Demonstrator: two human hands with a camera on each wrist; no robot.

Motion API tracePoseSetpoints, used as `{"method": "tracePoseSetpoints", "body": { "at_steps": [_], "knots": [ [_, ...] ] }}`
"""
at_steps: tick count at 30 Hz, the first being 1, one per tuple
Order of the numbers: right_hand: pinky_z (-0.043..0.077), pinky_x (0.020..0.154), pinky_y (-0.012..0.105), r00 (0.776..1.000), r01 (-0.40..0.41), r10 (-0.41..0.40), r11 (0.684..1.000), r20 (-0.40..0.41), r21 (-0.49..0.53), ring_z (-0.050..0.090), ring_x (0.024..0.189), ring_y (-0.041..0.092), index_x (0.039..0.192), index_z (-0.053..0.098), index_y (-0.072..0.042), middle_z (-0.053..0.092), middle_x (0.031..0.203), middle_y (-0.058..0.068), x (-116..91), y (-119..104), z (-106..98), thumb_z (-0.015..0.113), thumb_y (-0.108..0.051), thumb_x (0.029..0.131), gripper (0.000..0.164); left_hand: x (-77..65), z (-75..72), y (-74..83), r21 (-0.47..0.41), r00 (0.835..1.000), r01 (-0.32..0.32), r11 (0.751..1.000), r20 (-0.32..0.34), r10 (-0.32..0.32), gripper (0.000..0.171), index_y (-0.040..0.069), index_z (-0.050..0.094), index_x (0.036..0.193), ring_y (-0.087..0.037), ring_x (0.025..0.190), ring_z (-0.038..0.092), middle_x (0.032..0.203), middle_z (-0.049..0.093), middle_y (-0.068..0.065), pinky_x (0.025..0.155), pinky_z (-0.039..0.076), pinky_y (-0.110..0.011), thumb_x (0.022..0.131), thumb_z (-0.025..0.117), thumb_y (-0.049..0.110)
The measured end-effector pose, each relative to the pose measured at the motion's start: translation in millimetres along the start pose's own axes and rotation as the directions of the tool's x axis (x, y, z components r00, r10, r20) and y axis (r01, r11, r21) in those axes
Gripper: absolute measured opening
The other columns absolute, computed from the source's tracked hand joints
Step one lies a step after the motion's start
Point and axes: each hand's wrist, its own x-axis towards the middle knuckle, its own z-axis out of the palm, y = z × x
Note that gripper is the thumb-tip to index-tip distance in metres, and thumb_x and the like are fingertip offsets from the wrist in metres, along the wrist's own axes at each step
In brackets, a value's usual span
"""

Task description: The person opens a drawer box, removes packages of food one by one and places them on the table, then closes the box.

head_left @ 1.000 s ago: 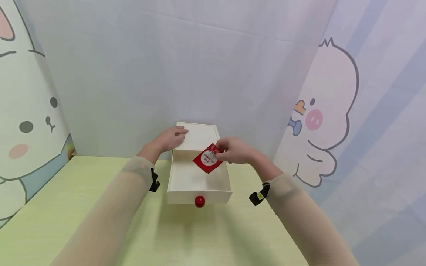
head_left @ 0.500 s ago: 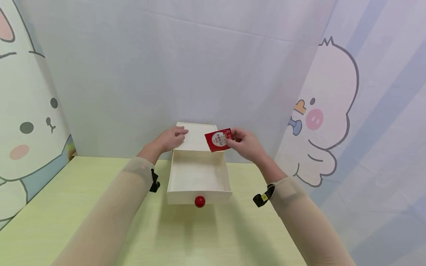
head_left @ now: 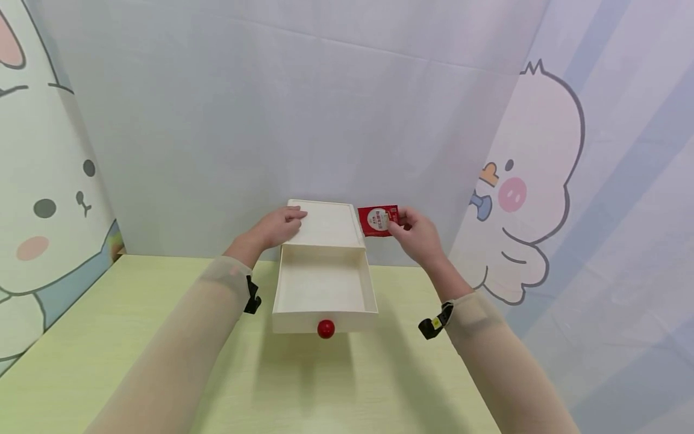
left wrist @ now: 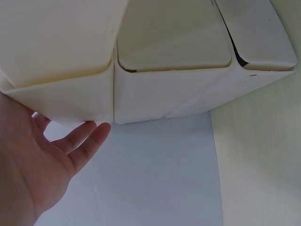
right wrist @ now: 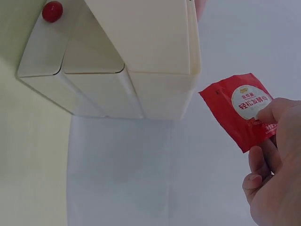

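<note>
A small cream drawer cabinet (head_left: 328,224) stands against the back curtain. Its top drawer (head_left: 303,322) is pulled out, and a red round knob (head_left: 326,329) sits on its front. My left hand (head_left: 275,228) rests at the cabinet's upper left edge; in the left wrist view the fingertips (left wrist: 99,136) touch the cabinet with fairly straight fingers. Just right of the cabinet, my right hand (head_left: 422,235) pinches a flat red yeast sachet (head_left: 374,228) between thumb and fingers. The right wrist view shows the sachet's white printed oval (right wrist: 251,101) and the cabinet apart from it.
Under the cabinet lies a pale yellow-green tabletop (head_left: 179,313). A light grey curtain (head_left: 217,120) hangs right behind. Cartoon-printed sheets (head_left: 547,181) form the sides. Lower closed drawers (right wrist: 51,52) show in the right wrist view.
The right hand has carried the yeast sachet from over the pulled-out drawer up and right, past the cabinet's right edge. The left hand and cabinet have stayed put.
</note>
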Motion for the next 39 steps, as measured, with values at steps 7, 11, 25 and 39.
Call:
{"method": "tracePoseSetpoints", "body": {
  "at_steps": [7, 11, 25, 39],
  "knots": [
    [0.057, 0.082, 0.034, 1.000, -0.017, 0.016, 0.999, -0.018, -0.040, 0.068, 0.106, 0.033, 0.123, 0.071, -0.003, 0.076, 0.115, 0.019, -1.3, 21.0, -1.0, 0.068, -0.023, 0.106, 0.027, 0.5, 0.6, -0.6, 0.002, 1.000, -0.004, 1.000, -0.002, 0.004, 0.061, 0.015, 0.046, 0.169, -0.040, 0.172, 0.015, 0.183, 0.026, -0.011, 0.137, 0.024, -0.058, 0.112, 0.030, 0.029],
    [0.059, 0.086, 0.038, 1.000, -0.026, 0.026, 0.998, -0.010, -0.063, 0.069, 0.106, 0.033, 0.121, 0.071, -0.002, 0.077, 0.116, 0.019, -3.4, 34.5, 2.7, 0.067, -0.021, 0.105, 0.025, 0.6, 1.2, -1.3, -0.007, 1.000, -0.002, 1.000, -0.004, 0.002, 0.061, 0.015, 0.046, 0.169, -0.039, 0.172, 0.015, 0.183, 0.026, -0.011, 0.135, 0.028, -0.057, 0.111, 0.031, 0.029],
    [0.058, 0.075, 0.038, 0.986, 0.106, -0.051, 0.926, 0.157, -0.363, 0.074, 0.090, 0.027, 0.122, 0.082, -0.006, 0.084, 0.112, 0.015, -20.3, 76.5, 38.3, 0.070, -0.014, 0.103, 0.023, 0.3, 0.8, -1.4, -0.003, 1.000, -0.006, 1.000, -0.012, 0.006, 0.062, 0.015, 0.046, 0.169, -0.039, 0.172, 0.015, 0.183, 0.028, -0.012, 0.139, 0.020, -0.057, 0.110, 0.030, 0.029],
    [0.062, 0.074, 0.040, 0.937, 0.229, -0.030, 0.804, 0.347, -0.548, 0.078, 0.089, 0.020, 0.100, 0.088, -0.021, 0.085, 0.101, -0.001, -51.0, 106.4, 87.3, 0.080, -0.020, 0.099, 0.008, 0.7, -0.8, -2.2, -0.011, 1.000, -0.006, 1.000, -0.001, 0.006, 0.061, 0.013, 0.046, 0.169, -0.040, 0.172, 0.014, 0.183, 0.027, -0.012, 0.139, 0.017, -0.059, 0.112, 0.030, 0.028]
  ]
}}
